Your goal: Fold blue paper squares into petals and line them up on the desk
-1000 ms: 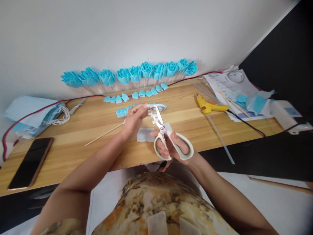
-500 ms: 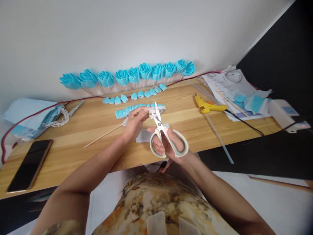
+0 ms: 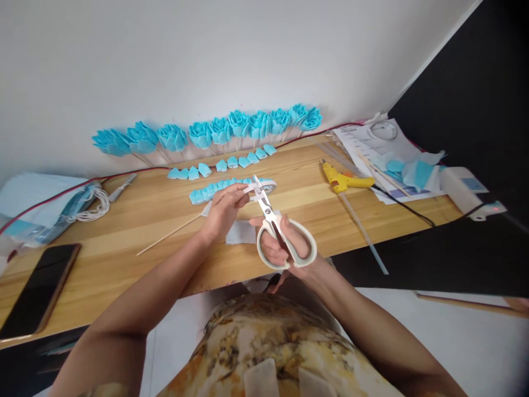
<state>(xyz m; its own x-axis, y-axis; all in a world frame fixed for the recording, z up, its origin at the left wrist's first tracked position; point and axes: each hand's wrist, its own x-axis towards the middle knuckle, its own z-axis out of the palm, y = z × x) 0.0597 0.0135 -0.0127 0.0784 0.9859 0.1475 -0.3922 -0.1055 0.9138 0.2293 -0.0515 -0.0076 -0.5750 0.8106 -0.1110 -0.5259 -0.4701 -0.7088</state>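
Observation:
My right hand (image 3: 298, 242) has its thumb and fingers through the white handle loops of a pair of scissors (image 3: 268, 211), whose blades point away from me and lie nearly together. At the blades is a thin white strip (image 3: 250, 188), pinched by the fingers of my left hand (image 3: 223, 209). Just behind the blade tips shows a white roll of tape (image 3: 270, 186). Beside it runs a row of overlapping blue petal pieces (image 3: 212, 190). A thin wooden stick (image 3: 167, 235) lies left of my left hand, and a pale paper piece (image 3: 240, 232) lies beneath my hands.
Blue paper flowers (image 3: 200, 135) on sticks lean along the wall, with small folded blue pieces (image 3: 232, 162) before them. A yellow glue gun (image 3: 345, 179) and a glue stick (image 3: 363, 234) lie right, near papers (image 3: 355, 140). A phone (image 3: 39, 289) and packaged sheets (image 3: 37, 207) are left.
The scissor blades have come closer together at the white strip. Both hands stay near the same spot; the whole view has shifted slightly.

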